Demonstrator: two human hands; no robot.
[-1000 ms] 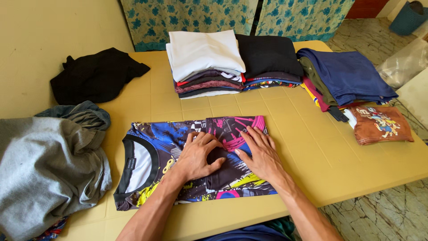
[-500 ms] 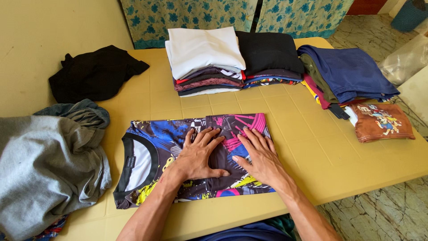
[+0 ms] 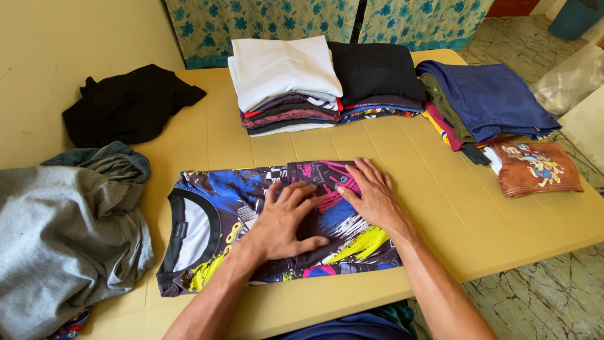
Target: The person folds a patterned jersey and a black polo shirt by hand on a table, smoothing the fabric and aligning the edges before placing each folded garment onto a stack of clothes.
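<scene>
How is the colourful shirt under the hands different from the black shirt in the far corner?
The colourful shirt is spread flat and partly folded, with both hands pressing on it; the black shirt lies crumpled and nobody touches it. The colourful shirt has blue, pink and yellow patterns; the black shirt is plain. The colourful shirt lies near the front edge, the black shirt far back on the left. Both lie on the yellow table.

Both forearms reach in from the near edge and converge toward the middle, bare to the elbow. The left hand [image 3: 286, 220] lies palm down, fingers spread and pointing away to the far right, the thumb stretched out to the right along the near side. The right hand [image 3: 372, 194] lies just beside it to the right and a little farther off, also flat, palm down, fingers fanned toward the far left. Neither hand grips anything.
</scene>
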